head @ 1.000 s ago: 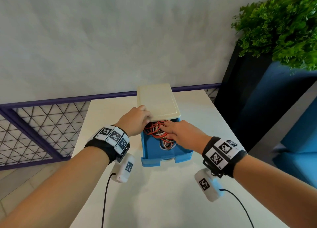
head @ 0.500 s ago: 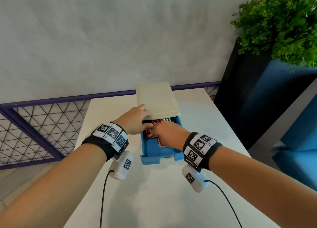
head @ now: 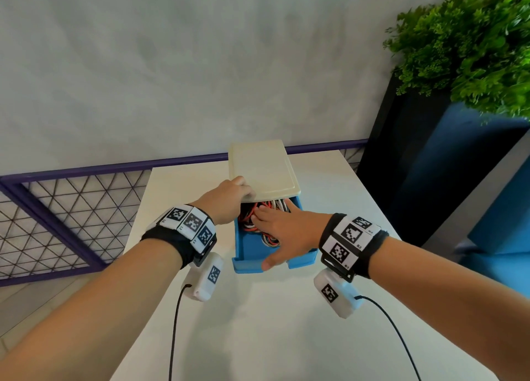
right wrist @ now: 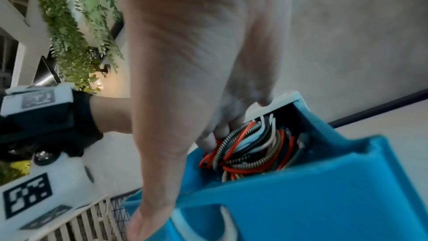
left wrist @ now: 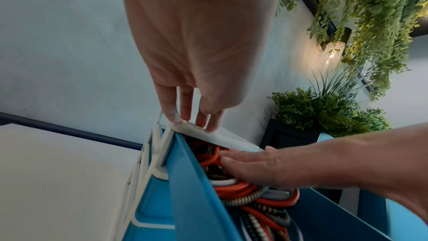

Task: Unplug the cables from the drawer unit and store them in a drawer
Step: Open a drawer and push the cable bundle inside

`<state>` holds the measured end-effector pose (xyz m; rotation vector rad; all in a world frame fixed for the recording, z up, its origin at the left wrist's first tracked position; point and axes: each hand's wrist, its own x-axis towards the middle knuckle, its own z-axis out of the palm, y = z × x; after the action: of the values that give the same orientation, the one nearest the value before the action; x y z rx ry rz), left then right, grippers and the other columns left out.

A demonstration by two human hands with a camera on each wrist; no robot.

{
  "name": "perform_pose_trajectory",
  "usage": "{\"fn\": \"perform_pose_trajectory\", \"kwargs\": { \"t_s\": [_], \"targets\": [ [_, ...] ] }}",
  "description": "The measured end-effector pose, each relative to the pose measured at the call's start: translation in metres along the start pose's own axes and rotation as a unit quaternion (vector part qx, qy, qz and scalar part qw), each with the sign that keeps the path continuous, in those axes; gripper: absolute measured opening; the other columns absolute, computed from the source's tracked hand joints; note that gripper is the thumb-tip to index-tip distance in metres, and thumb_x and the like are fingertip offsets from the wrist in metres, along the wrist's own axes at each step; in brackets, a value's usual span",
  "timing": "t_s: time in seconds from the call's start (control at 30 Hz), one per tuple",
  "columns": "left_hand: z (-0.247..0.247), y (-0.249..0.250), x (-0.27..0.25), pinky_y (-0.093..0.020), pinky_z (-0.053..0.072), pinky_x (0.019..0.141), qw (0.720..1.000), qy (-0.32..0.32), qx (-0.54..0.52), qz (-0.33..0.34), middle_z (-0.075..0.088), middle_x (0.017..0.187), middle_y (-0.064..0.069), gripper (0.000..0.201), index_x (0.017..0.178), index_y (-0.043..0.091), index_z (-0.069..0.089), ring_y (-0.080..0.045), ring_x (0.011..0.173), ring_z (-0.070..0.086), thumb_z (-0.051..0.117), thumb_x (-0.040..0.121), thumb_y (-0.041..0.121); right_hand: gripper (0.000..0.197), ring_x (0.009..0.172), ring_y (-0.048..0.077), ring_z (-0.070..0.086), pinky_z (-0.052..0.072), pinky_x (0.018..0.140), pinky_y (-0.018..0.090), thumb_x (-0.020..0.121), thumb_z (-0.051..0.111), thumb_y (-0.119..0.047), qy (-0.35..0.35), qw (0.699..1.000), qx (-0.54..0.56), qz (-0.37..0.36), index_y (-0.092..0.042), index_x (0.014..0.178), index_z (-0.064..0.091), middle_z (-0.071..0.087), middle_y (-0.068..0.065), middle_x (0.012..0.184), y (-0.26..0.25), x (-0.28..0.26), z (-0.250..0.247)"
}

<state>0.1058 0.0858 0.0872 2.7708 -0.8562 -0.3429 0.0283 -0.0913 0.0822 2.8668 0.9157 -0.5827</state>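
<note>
Open drawer point(head: 246, 251) lengthwise toward person

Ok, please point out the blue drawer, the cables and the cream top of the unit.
blue drawer point(head: 246, 264): head view, front wall.
cables point(right wrist: 252, 155): right wrist view, coiled bundle.
cream top point(head: 262, 168): head view, flat upper face.

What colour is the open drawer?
Blue drawer; clearest in the head view.

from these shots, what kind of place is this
Probably an office or lobby lounge rather than a home: a white table against a purple mesh railing, a plain grey wall, and greenery in a tall dark planter.
</note>
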Motion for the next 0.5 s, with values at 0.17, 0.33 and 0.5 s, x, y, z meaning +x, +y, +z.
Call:
{"fn": "perform_pose_trajectory", "kwargs": {
  "t_s": [0.17, 0.33, 0.5],
  "targets": [
    [0.0, -0.001, 0.0, -0.045, 0.043, 0.092, 1.0, 0.005, -0.009, 0.005, 0.043, 0.119, -0.005, 0.057, 0.125, 0.014, 0.055, -0.026, 0.106, 0.046, 0.038, 0.08, -0.016, 0.099, 0.145, 0.022, 0.017, 0.01, 0.116, 0.056, 0.077, 0.049, -0.077, 0.041, 0.999, -0.018, 0.004, -0.014, 0.15, 0.025, 0.022, 0.002, 0.158, 0.007, 0.011, -0.004],
    [0.0, -0.005, 0.005, -0.043, 0.043, 0.092, 1.0, 0.012, -0.014, 0.022, 0.044, 0.118, -0.006, 0.041, 0.124, 0.012, 0.056, -0.028, 0.107, 0.05, 0.042, 0.089, -0.006, 0.099, 0.127, 0.025, 0.032, 0.031, 0.103, 0.043, 0.065, 0.054, -0.084, 0.16, 0.985, -0.058, 0.021, -0.025, 0.143, 0.041, 0.033, 0.002, 0.146, 0.012, 0.009, -0.003],
    [-0.002, 0.001, -0.009, -0.037, 0.029, 0.112, 0.997, -0.072, -0.03, 0.015, 0.025, 0.143, -0.004, 0.091, 0.143, 0.015, 0.034, -0.022, 0.133, 0.029, 0.064, 0.073, 0.065, 0.126, 0.147, 0.028, -0.014, -0.001, 0.117, 0.057, 0.062, 0.054, -0.086, 0.085, 0.993, 0.021, 0.085, -0.024, 0.153, -0.005, -0.015, 0.01, 0.161, 0.017, 0.012, 0.003]
  ]
}}
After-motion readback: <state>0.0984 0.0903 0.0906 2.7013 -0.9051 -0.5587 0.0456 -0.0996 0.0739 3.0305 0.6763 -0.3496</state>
